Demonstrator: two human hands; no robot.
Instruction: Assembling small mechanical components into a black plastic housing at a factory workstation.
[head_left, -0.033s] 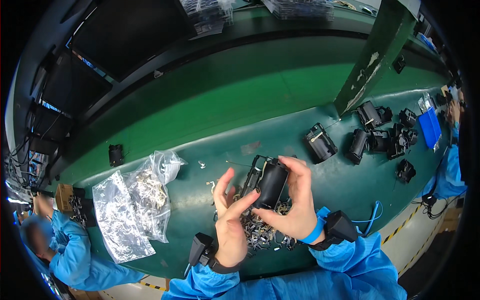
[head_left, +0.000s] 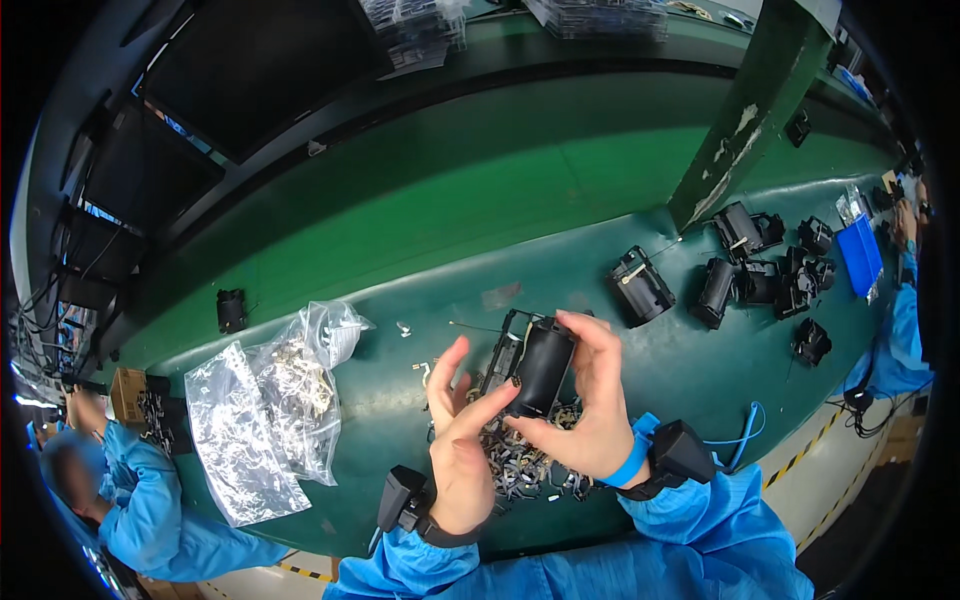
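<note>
1. Far left, a co-worker's blue sleeve (head_left: 150, 510) leans at the green bench (head_left: 400, 250), with two clear plastic bags (head_left: 265, 410) of small metal parts lying beside it, well apart from the work.
2. The left hand (head_left: 462, 440) is raised upright over the bench edge, palm turned right, fingers spread and mostly open; only a fingertip (head_left: 513, 385) touches the lower side of the black cylindrical housing (head_left: 540, 368). It grips nothing that I can see.
3. That housing sits in the air just above a heap of small dark clips (head_left: 520, 465), held between both hands.
4. The right hand (head_left: 590, 400) has it: thumb underneath, fingers curled over the top, closed firmly around the body.
5. It looks like a fitting or checking step on the housing. The next move probably calls for the right hand to keep it steady while the left fingertip presses precisely.
6. Further right, more black housings (head_left: 760, 270) lie scattered.
</note>
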